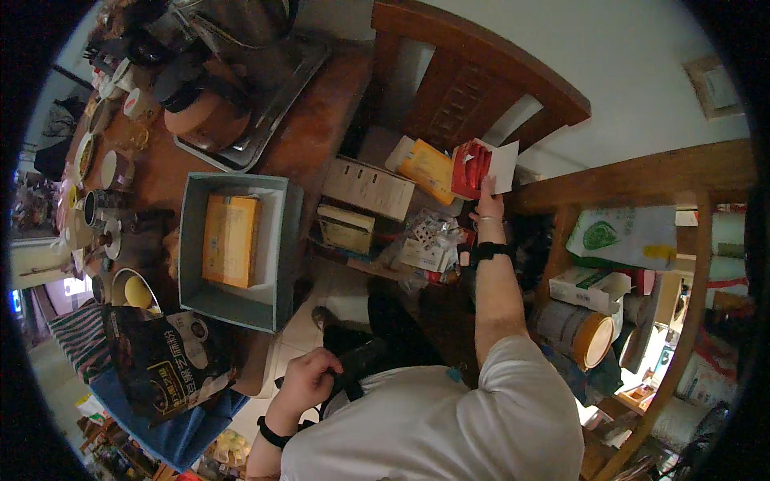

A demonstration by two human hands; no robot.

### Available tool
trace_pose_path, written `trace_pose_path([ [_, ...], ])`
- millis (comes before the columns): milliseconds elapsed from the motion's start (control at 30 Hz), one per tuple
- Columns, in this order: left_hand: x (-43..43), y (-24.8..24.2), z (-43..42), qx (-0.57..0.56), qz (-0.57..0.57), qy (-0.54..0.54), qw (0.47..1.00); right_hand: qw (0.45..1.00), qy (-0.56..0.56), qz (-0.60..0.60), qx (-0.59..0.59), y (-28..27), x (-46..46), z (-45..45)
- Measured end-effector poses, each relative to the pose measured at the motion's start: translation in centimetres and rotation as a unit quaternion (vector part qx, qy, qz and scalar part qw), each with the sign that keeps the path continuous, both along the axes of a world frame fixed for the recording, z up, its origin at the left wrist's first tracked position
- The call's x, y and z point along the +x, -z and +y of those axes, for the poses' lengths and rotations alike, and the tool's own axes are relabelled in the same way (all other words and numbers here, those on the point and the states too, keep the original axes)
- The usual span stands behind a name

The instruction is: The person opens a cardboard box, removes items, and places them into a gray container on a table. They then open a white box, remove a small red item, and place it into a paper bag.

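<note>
My right hand [489, 201] reaches to the wooden chair and touches an open red box [466, 171] of red packets, by its raised white flap; whether the fingers grip it cannot be told. Beside that box lies a yellow-orange box [428, 171], with a long white carton [367, 187] and a smaller carton [346, 228] nearer the table. My left hand [310, 379] is held before my body, fingers curled, with nothing visible in it. On the table an open grey-green box [289, 252] holds a yellow-orange box [230, 240].
A metal tray [280, 123] bearing a brown pot [207, 117] stands at the table's back. A black printed bag [174, 367] lies at the near table edge, several cups and bowls at the far left. A wooden shelf [631, 171] with a lidded jar [577, 333] stands right.
</note>
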State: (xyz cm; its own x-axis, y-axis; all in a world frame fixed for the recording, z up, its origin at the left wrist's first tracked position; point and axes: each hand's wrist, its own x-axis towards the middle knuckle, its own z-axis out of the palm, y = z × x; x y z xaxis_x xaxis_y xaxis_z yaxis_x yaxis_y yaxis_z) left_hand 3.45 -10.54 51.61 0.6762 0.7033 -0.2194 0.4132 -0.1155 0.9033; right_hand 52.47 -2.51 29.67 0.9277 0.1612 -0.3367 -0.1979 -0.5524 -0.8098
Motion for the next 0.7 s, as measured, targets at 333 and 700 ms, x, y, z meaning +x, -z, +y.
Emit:
trace_pose_path([
  [333,-1.6,0.4,0.5,-0.058,-0.033,-0.035,0.997,0.954,-0.178,-0.209,0.118,-9.6,-3.4,-3.4],
  [700,-1.5,-4.0,5.4,-0.089,-0.208,-0.116,0.967,0.704,-0.702,-0.048,0.099,-30.3,-18.6,-2.2],
])
